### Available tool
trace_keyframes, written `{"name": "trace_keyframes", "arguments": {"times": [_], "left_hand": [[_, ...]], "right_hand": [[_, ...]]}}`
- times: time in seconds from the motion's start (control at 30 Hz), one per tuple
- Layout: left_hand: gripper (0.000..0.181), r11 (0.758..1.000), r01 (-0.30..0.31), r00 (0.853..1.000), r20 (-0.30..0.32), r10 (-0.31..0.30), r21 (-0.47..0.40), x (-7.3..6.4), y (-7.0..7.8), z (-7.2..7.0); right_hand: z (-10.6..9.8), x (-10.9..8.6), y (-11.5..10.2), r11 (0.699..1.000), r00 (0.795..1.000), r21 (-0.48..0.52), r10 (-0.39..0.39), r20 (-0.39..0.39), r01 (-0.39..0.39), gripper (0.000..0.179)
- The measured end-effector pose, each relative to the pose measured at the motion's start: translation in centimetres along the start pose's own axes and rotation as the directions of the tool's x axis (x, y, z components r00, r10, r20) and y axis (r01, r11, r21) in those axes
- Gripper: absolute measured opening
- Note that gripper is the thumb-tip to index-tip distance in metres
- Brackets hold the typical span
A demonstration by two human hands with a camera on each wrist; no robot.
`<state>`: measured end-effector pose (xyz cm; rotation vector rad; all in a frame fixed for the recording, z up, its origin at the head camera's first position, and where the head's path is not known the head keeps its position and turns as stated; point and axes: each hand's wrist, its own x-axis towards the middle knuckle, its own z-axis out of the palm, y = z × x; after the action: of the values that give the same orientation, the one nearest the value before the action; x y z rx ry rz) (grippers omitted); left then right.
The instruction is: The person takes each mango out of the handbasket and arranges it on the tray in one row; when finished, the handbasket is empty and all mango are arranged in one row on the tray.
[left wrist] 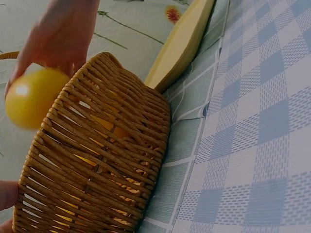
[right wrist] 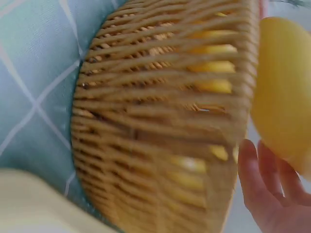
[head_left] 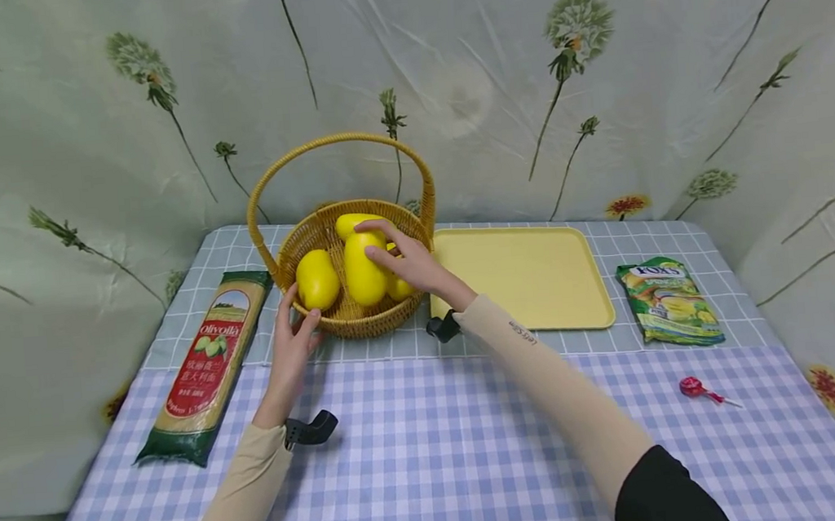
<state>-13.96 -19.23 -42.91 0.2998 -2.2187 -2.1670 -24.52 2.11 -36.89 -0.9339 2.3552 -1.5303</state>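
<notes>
A wicker basket (head_left: 367, 327) with a tall arched handle stands at the back of the table. My right hand (head_left: 414, 262) grips a yellow mango (head_left: 366, 277) above the basket, its thumb and fingers spread around the upper part. In the left wrist view that mango (left wrist: 36, 99) shows above the rim. Other mangoes lie in the basket, one at the left (head_left: 318, 280) and one at the back (head_left: 348, 225); another is partly hidden by my right hand. My left hand (head_left: 291, 352) holds the basket's front left rim between thumb and fingers.
A yellow tray (head_left: 529, 276) lies just right of the basket. A long pasta packet (head_left: 208, 359) lies to the left. Farther right are a green candy bag (head_left: 671, 302) and a red lollipop (head_left: 692, 387). A printed curtain (head_left: 464, 109) hangs behind the table.
</notes>
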Motion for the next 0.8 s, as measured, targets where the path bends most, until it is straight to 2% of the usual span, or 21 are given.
{"name": "trace_keyframes", "arguments": {"times": [0.13,0.27,0.4,0.53,0.63,0.8], "left_hand": [[0.063,1.000,-0.011,1.000,0.002,0.011,0.001,0.0,-0.3,-0.1],[0.062,1.000,-0.013,1.000,0.004,0.013,-0.006,-0.1,-0.2,-0.2],[0.062,1.000,-0.006,1.000,0.000,0.006,-0.002,0.0,-0.2,-0.1],[0.062,1.000,0.000,1.000,-0.015,0.000,0.006,0.1,-0.3,0.1],[0.061,1.000,0.001,1.000,-0.022,-0.001,0.011,0.1,-0.3,0.2],[0.061,1.000,0.002,1.000,-0.023,-0.002,0.014,0.2,-0.2,0.3]], "right_hand": [[-1.8,-1.1,0.3,0.981,0.998,0.182,0.065,-0.021,-0.060,0.045],[-4.0,-2.7,1.1,0.953,0.993,0.281,0.117,-0.009,-0.110,0.048],[-6.1,-4.7,2.3,0.943,0.982,0.294,0.180,-0.062,-0.155,0.050],[-7.5,-6.5,4.2,0.935,0.949,0.260,0.284,-0.137,-0.242,0.051],[-7.9,-7.4,5.3,0.917,0.921,0.245,0.358,-0.154,-0.315,0.050],[-7.8,-8.1,7.3,0.908,0.903,0.218,0.396,-0.165,-0.358,0.050]]}}
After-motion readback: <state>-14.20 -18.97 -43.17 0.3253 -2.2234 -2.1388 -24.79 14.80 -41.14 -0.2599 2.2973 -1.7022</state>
